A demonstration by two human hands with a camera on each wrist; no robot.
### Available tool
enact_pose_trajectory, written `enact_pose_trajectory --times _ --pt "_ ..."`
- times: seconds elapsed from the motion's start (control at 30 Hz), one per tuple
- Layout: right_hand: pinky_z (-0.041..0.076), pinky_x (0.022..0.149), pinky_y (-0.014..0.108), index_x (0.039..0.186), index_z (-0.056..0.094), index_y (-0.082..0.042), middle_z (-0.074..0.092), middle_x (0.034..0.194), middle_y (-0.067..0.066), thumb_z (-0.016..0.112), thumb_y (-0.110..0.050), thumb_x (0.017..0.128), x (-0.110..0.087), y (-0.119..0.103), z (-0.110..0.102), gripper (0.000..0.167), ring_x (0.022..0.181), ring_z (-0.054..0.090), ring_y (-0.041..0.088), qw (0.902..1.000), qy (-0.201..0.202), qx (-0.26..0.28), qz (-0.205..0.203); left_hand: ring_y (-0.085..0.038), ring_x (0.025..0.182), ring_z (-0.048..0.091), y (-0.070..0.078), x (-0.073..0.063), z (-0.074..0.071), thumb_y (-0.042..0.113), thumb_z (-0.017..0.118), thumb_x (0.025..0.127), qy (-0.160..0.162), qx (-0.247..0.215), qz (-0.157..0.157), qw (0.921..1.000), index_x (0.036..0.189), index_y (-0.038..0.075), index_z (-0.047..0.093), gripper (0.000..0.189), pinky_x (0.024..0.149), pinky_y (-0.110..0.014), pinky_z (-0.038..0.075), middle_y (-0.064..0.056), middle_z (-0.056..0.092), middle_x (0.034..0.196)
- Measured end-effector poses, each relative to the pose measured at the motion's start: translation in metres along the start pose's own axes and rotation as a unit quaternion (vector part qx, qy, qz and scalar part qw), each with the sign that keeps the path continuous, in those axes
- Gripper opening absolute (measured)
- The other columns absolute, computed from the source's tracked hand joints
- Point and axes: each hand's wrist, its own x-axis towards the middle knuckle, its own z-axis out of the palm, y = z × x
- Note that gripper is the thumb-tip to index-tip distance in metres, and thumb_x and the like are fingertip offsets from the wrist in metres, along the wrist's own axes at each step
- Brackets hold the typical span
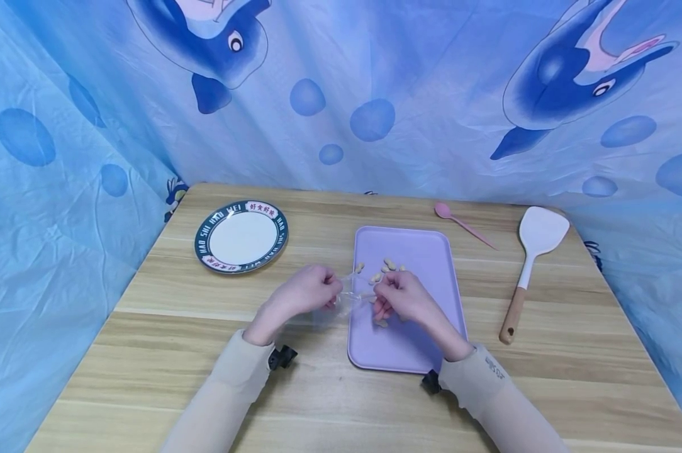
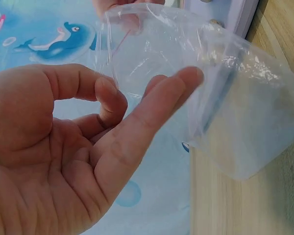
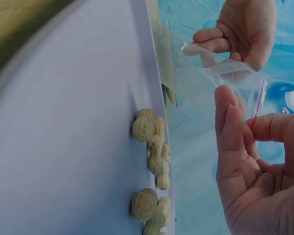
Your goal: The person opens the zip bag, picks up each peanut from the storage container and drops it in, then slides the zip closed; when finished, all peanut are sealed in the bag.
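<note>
A clear zip bag [image 2: 255, 107] with a red line along its mouth stretches between my two hands, over the left edge of the purple tray [image 1: 426, 251]. My left hand [image 1: 313, 289] pinches one side of the bag's mouth between thumb and forefinger. The opposite side is pinched by my right hand [image 1: 403, 294], which hovers over the tray. No contents show inside the bag. Several unshelled peanuts [image 3: 156, 152] lie on the tray, partly hidden beneath my right hand in the head view.
A white plate [image 1: 243, 236] with a dark green patterned rim stands at the back left. Behind the tray's right corner lies a pink spoon [image 1: 443, 211]. Further right rests a white spatula [image 1: 542, 233] with a wooden handle. A blue dolphin-print curtain [image 1: 341, 82] hangs behind the table.
</note>
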Motion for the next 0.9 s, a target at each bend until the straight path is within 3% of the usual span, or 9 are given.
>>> enact_pose_trajectory --times 0.27,0.4,0.67,0.77,0.9 --pt "0.058 0.054 0.035 0.078 0.057 0.003 0.067 0.062 0.012 0.052 -0.002 0.089 -0.0007 -0.0018 0.0009 0.013 0.053 0.067 0.019 1.0 0.005 0.0 -0.003 -0.017 0.06 0.061 0.0048 -0.0014 0.0025 0.021 0.057 0.1 0.014 0.001 0.021 0.9997 0.081 0.005 0.067 0.027 0.056 -0.031 0.048 -0.002 0.067 0.069" --pt "0.059 0.055 0.037 0.078 0.057 0.003 0.067 0.062 0.013 0.052 -0.002 0.09 -0.0008 -0.0024 0.0017 0.013 0.054 0.067 0.02 1.0 0.001 0.001 -0.001 -0.018 0.058 0.058 0.0072 -0.0017 0.0038 0.026 0.059 0.101 0.027 0.0 0.029 0.9992 0.082 0.005 0.067 0.029 0.052 -0.03 0.044 -0.001 0.067 0.069" --pt "0.059 0.056 0.039 0.078 0.057 0.004 0.067 0.062 0.011 0.051 -0.003 0.09 -0.0018 -0.0021 0.003 0.015 0.054 0.066 0.019 1.0 -0.008 0.004 0.001 -0.016 0.059 0.059 0.0055 -0.0006 0.0051 0.02 0.061 0.1 0.055 -0.017 0.062 0.9964 0.086 0.006 0.066 0.021 0.051 -0.029 0.043 -0.003 0.067 0.073" --pt "0.059 0.056 0.038 0.078 0.057 0.003 0.067 0.062 0.011 0.051 -0.003 0.09 -0.0021 -0.0018 0.0031 0.015 0.054 0.066 0.018 0.9999 -0.009 0.006 0.001 -0.015 0.061 0.059 0.0036 0.0018 0.0056 0.018 0.06 0.1 0.08 -0.009 0.077 0.9937 0.086 0.007 0.066 0.018 0.054 -0.031 0.048 -0.003 0.066 0.074" --pt "0.059 0.055 0.037 0.078 0.057 0.003 0.067 0.062 0.012 0.052 -0.003 0.09 -0.0016 -0.001 0.0029 0.015 0.053 0.066 0.018 1.0 -0.009 0.004 0.002 -0.013 0.067 0.058 0.0008 0.0064 0.0067 0.015 0.06 0.099 0.136 0.02 0.114 0.984 0.087 0.009 0.066 0.014 0.059 -0.029 0.051 0.001 0.064 0.078"
